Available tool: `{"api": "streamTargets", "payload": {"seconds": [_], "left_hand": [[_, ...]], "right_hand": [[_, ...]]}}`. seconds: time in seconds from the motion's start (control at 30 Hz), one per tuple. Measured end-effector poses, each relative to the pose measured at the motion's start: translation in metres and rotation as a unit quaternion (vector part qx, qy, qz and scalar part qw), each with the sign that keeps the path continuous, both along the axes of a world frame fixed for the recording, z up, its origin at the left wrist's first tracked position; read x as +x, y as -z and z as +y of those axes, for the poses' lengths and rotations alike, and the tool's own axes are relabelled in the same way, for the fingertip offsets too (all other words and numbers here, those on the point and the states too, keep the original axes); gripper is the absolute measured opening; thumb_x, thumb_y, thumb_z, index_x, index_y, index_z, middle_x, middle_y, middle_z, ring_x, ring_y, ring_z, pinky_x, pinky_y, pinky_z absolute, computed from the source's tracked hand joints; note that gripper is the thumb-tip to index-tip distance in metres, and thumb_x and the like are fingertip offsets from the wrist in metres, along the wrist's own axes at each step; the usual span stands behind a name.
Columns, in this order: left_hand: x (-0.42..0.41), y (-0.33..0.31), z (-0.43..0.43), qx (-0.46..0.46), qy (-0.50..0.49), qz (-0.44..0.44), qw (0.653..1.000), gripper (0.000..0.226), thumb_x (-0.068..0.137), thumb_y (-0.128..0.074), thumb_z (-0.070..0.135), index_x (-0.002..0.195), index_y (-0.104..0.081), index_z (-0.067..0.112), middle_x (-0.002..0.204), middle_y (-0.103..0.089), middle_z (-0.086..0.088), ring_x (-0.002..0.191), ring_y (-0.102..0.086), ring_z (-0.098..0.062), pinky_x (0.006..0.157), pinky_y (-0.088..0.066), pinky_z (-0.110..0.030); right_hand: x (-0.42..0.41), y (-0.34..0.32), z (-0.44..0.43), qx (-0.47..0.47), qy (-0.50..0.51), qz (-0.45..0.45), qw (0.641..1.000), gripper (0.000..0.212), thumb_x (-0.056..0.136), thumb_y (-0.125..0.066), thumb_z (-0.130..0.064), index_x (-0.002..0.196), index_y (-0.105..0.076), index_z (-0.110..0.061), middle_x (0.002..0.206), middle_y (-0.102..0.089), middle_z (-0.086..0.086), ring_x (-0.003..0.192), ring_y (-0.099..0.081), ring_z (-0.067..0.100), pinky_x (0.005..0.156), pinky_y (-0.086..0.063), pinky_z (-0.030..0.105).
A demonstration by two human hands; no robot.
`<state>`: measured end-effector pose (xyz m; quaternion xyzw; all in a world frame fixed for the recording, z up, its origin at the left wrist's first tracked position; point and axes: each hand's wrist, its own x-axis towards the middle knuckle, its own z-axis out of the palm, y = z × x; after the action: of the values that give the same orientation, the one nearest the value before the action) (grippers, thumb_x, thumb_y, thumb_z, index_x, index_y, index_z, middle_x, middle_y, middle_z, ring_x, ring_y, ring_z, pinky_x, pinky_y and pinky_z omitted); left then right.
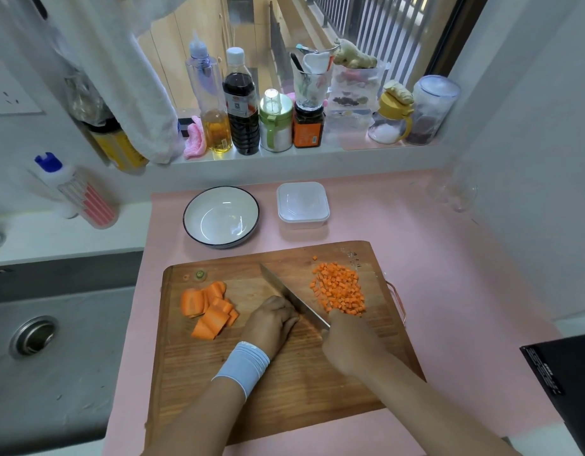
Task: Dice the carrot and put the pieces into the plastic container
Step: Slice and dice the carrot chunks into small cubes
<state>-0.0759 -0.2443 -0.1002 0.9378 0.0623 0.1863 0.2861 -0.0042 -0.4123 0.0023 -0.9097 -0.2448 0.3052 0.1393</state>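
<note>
Fingers (334,318): right hand (350,343) grips knife (284,288); left hand (271,324) curled, hold unclear; bowl (199,209) beside plastic container (302,205)

cutting board (284,373): grained wood | knife (284,291): shiny metal | container (302,205): translucent plastic | bowl (220,216): glossy

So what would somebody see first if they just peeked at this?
The bright orange heap of carrot cubes on the right of the wooden cutting board jumps out first. Next is the long knife slanting across the middle, held by the right hand, with thick carrot chunks on the left. No orange shows in the plastic container behind the board.
</note>
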Motion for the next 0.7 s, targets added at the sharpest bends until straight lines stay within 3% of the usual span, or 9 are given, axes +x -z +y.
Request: {"api": "streamTargets", "payload": {"seconds": [0.17, 0.3, 0.47, 0.53, 0.7], "left_hand": [[0.0, 0.0, 0.0, -0.008, -0.004, 0.0, 1.0, 0.026, 0.087, -0.055, 0.032, 0.077, -0.075, 0.017, 0.084, -0.066, 0.006, 0.088, -0.053, -0.004, 0.08, -0.043, -0.012], [0.0, 0.0, 0.003, 0.002, 0.014, 0.013, 1.0, 0.001, 0.081, -0.076, 0.015, 0.08, -0.075, 0.016, 0.087, -0.066, 0.005, 0.089, -0.051, -0.003, 0.082, -0.037, -0.007], [0.002, -0.004, 0.005, 0.037, 0.034, 0.02, 0.999, 0.007, 0.076, -0.08, 0.013, 0.079, -0.075, 0.016, 0.084, -0.065, 0.005, 0.087, -0.05, -0.005, 0.076, -0.042, -0.013], [0.001, -0.005, 0.004, 0.041, 0.034, 0.017, 0.998, 0.002, 0.079, -0.077, 0.016, 0.078, -0.075, 0.017, 0.083, -0.065, 0.005, 0.086, -0.051, -0.006, 0.074, -0.042, -0.014], [-0.005, -0.003, -0.001, 0.037, 0.011, 0.006, 0.999, 0.03, 0.091, -0.05, 0.032, 0.08, -0.074, 0.018, 0.085, -0.063, 0.006, 0.088, -0.053, -0.007, 0.071, -0.047, -0.019]], "right_hand": [[0.001, 0.005, 0.012, -0.007, 0.01, 0.016, 1.0, 0.009, 0.096, -0.051, -0.016, 0.103, -0.058, -0.017, 0.095, -0.062, 0.002, 0.082, -0.059, 0.02, 0.059, -0.043, 0.028], [0.009, 0.005, 0.013, 0.003, 0.027, 0.039, 0.999, 0.01, 0.096, -0.052, -0.021, 0.104, -0.059, -0.019, 0.093, -0.063, 0.001, 0.084, -0.061, 0.021, 0.07, -0.054, 0.035], [0.008, 0.004, 0.012, 0.003, 0.016, 0.022, 1.0, 0.005, 0.097, -0.053, -0.021, 0.1, -0.057, -0.019, 0.09, -0.06, -0.001, 0.083, -0.06, 0.021, 0.059, -0.043, 0.029], [0.005, 0.003, 0.011, 0.006, 0.013, 0.009, 1.0, 0.008, 0.099, -0.053, -0.022, 0.102, -0.057, -0.017, 0.088, -0.059, -0.001, 0.079, -0.058, 0.018, 0.054, -0.038, 0.026], [-0.004, -0.001, 0.009, 0.004, 0.005, -0.027, 1.0, 0.007, 0.099, -0.051, -0.024, 0.102, -0.055, -0.018, 0.088, -0.058, -0.002, 0.079, -0.059, 0.019, 0.056, -0.041, 0.029]]}}
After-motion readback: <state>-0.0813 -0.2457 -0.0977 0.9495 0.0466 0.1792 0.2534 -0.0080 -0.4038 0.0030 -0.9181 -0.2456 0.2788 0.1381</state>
